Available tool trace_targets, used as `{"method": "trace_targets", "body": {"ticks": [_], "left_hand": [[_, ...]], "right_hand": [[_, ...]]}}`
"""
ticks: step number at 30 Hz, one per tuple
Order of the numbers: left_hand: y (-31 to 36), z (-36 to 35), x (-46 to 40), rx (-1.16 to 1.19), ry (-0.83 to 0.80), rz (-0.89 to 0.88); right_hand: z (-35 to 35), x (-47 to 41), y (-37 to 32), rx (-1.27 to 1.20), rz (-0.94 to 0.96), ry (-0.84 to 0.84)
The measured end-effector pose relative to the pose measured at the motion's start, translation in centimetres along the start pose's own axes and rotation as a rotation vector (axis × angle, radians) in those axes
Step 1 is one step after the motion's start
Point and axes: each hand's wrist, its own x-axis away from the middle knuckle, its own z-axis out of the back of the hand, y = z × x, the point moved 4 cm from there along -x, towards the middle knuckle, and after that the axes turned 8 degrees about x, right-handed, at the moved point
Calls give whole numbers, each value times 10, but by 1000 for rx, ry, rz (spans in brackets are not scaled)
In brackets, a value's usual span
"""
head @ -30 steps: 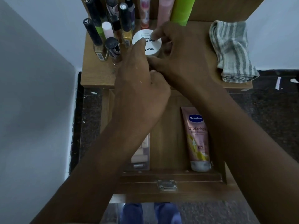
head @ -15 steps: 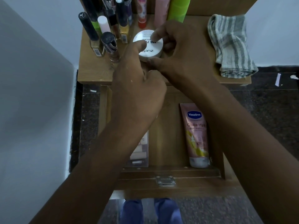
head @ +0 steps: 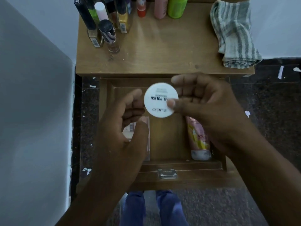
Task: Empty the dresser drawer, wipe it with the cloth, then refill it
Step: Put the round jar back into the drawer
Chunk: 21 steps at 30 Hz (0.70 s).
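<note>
- At far left, on the wooden dresser top that serves as worktop [head: 162, 51], a cluster of upright cosmetic bottles with dark caps [head: 104, 28] stands in the back corner; they are well apart from the hands.
- The left hand [head: 123, 128] hovers over the left side of the open wooden dresser drawer [head: 164, 144]. Its fingers [head: 135, 110] are loosely curled and hold nothing; the tips sit just beside the tin's left edge, and contact cannot be confirmed.
- Beneath that hand a flat clear-lidded palette [head: 145, 137] lies against the drawer's left wall, mostly hidden.
- In the middle, the round white nail-polish-remover tin [head: 160, 100] is held above the back half of the drawer.
- The right hand [head: 205, 105] pinches the tin, thumb on the lid and fingers behind the far rim.
- Below the right wrist a pink lotion tube [head: 197, 141] lies along the drawer's right wall, cap toward the front.
- At far right a folded grey-striped cloth [head: 234, 33] rests on the worktop, untouched.
- Judgement: this looks like the refilling step, though emptying cannot be ruled out. If refilling, the next move calls for lowering the tin onto the bare centre strip between palette and tube, then releasing the pinch.
</note>
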Motion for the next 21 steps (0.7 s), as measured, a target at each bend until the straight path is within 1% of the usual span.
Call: {"method": "trace_targets", "body": {"ticks": [2,4,7,10,13,16,18,21], "left_hand": [[-12,4,1,-127,-65,29],[-28,6,-3,-351,-160,21],[-52,2,-9,-639,-326,-23],[-63,-5,-14,-806,-425,-32],[-64,-6,-18,-859,-451,-59],[-62,-6,-19,-868,-450,-65],[-57,-6,-20,-817,-416,-101],[-32,-9,-25,-636,-303,-206]], "right_hand": [[1,8,13,-12,-85,-74],[2,9,30,63,-153,-111],[-3,0,55,343,-181,-175],[-14,-8,67,573,-163,-283],[-21,-10,72,759,-138,-357],[-24,-6,78,865,-135,-388],[-27,-3,80,878,-151,-402],[-30,1,78,927,-149,-410]]}}
